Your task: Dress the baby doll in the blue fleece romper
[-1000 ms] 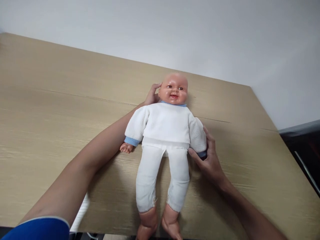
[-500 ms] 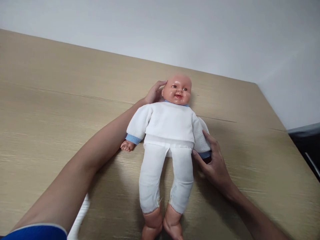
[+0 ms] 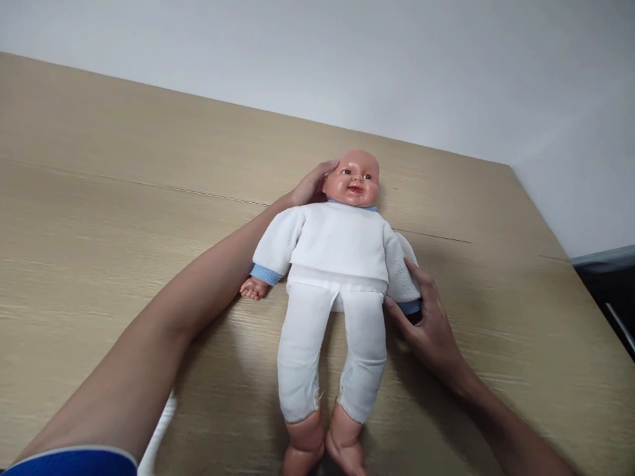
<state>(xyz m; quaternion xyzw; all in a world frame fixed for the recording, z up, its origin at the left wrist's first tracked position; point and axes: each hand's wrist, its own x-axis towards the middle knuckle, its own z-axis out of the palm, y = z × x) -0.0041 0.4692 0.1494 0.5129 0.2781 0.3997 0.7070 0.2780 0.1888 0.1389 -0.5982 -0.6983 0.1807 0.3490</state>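
A baby doll (image 3: 337,244) lies on its back on the wooden table, its head toward the far edge. It wears a white fleece top with blue collar and cuffs and white leggings; its feet are bare. My left hand (image 3: 316,182) cups the side of the doll's head, fingers curved against it and partly hidden there. At the doll's other side my right hand (image 3: 429,324) grips round its sleeve near the blue cuff, thumb by the hip and fingers on the outer sleeve. That cuff covers or hides most of the doll's hand behind my palm.
The light wooden table (image 3: 501,311) has a thin seam running across it. Beyond its far edge stands a pale wall (image 3: 317,59). A dark object (image 3: 610,291) with a light bar is at the right, past the table edge.
My left fingertips have slid slightly further onto the side of the doll's head, which has tilted a little. My right hand keeps its place at the sleeve.
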